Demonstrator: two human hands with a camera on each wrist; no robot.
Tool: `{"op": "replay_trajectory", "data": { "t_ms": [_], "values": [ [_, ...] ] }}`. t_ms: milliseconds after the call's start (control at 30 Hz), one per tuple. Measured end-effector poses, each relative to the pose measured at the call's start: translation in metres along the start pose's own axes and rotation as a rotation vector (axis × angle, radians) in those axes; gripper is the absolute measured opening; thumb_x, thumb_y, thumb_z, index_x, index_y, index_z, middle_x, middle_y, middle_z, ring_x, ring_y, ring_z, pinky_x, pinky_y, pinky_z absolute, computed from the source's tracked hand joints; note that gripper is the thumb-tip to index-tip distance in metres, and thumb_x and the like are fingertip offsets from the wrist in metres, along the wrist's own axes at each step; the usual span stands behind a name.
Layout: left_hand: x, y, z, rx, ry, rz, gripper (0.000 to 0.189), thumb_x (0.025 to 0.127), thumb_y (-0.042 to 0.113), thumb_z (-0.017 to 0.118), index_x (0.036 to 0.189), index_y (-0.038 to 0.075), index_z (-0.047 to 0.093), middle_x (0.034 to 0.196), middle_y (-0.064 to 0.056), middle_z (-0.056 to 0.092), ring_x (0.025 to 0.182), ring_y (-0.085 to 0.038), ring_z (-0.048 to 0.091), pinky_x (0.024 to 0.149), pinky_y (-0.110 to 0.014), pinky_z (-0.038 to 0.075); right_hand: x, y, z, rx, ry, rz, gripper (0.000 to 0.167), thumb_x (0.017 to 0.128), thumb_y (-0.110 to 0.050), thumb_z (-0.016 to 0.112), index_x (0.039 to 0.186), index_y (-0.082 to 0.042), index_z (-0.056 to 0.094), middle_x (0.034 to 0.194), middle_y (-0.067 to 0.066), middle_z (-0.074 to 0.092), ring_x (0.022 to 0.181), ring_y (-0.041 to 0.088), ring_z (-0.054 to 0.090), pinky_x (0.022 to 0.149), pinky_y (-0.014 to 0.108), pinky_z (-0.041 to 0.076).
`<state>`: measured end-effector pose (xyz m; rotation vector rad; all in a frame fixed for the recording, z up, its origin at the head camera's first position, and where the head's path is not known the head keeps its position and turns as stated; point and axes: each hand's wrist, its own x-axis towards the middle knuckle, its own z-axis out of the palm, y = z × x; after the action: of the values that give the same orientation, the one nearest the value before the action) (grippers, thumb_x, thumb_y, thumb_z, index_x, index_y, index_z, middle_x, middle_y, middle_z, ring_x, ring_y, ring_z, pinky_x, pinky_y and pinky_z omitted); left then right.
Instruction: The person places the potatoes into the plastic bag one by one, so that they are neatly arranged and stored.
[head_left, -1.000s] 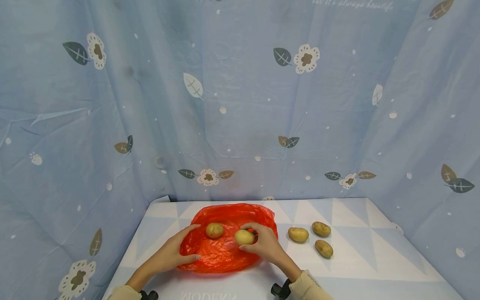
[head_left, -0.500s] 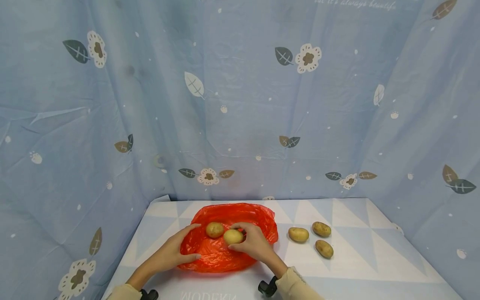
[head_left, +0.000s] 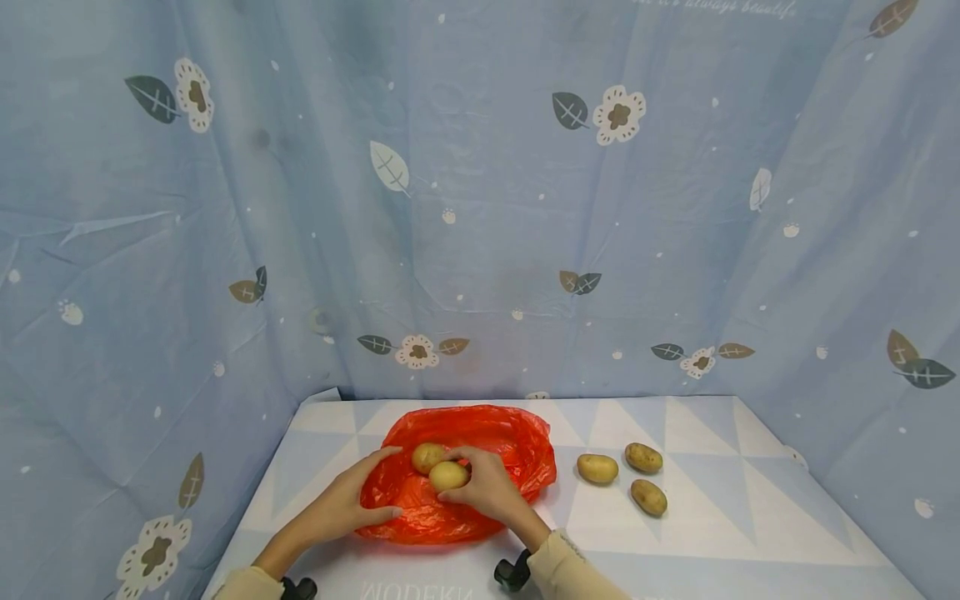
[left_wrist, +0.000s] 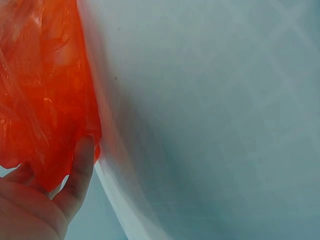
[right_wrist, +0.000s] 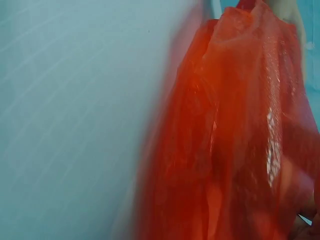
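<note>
I am pinching a yellow potato [head_left: 448, 476] with the fingers [head_left: 468, 452] of my right hand [head_left: 489, 489]. My thumb is on the side near me. I have it over the wide mouth of a red plastic bag [head_left: 423, 523]. The bag sits on the table [head_left: 720, 533], close to the far edge and nearer the left edge than the right edge. Right by my potato, on the side toward the far left corner, another potato [head_left: 425, 457] lies in the bag. They look like they touch, but I can't tell for sure. I can't tell if mine touches the bottom of the bag, either. My left hand [head_left: 351, 500] is at the end of the bag that faces the left edge. Its fingers are spread wide and almost straight, and they touch the bag. Three more potatoes are on the table, on the bag's side toward the right edge: a smooth one [head_left: 597, 469] closest to the bag, a spotty one [head_left: 643, 457] nearest the far edge, and one more spotty one [head_left: 648, 497] nearer to me. My sleeves [head_left: 581, 577] are cream. Behind the far edge hangs a blue cloth [head_left: 495, 192] with flowers and leaves on it.
</note>
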<state>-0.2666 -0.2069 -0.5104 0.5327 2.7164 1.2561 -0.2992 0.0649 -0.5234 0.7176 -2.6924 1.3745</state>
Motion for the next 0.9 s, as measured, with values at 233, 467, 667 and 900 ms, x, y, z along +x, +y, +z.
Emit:
{"op": "replay_trajectory", "data": {
  "t_ms": [233,467,667,900],
  "values": [
    [0.0,-0.002,0.001,0.004,0.0,-0.004,0.09,0.082,0.041,0.087,0.155,0.015,0.041,0.154,-0.013,0.047,0.135,-0.042,0.049,0.098,-0.06,0.052,0.006,-0.004,0.011,-0.006,-0.023,0.014,0.048,0.076,-0.023,0.093,0.119,-0.016,0.073,0.11,-0.009,0.069,0.092,0.009,0.062,0.079,0.027,0.055],
    [0.001,-0.001,0.001,0.009,0.001,-0.004,0.09,0.082,0.042,0.086,0.155,0.015,0.042,0.154,-0.013,0.047,0.135,-0.042,0.049,0.098,-0.061,0.052,0.007,-0.01,0.018,-0.002,-0.033,0.022,0.046,0.075,-0.022,0.094,0.117,-0.019,0.074,0.111,-0.012,0.069,0.097,0.012,0.06,0.082,0.031,0.053],
    [0.001,-0.001,0.001,0.0,0.0,-0.019,0.09,0.081,0.042,0.087,0.155,0.017,0.042,0.153,-0.013,0.048,0.135,-0.042,0.05,0.097,-0.059,0.053,0.008,-0.013,0.022,0.002,-0.048,0.002,0.049,0.074,-0.018,0.094,0.118,-0.015,0.073,0.109,-0.012,0.069,0.094,0.009,0.06,0.082,0.027,0.054],
    [0.001,0.0,0.0,0.002,-0.007,0.011,0.089,0.083,0.04,0.086,0.155,0.015,0.041,0.154,-0.013,0.047,0.135,-0.043,0.049,0.099,-0.061,0.052,0.007,-0.014,0.028,-0.028,-0.048,0.011,0.049,0.074,-0.02,0.095,0.118,-0.016,0.073,0.11,-0.012,0.069,0.097,0.01,0.06,0.082,0.029,0.054]
  ]
}}
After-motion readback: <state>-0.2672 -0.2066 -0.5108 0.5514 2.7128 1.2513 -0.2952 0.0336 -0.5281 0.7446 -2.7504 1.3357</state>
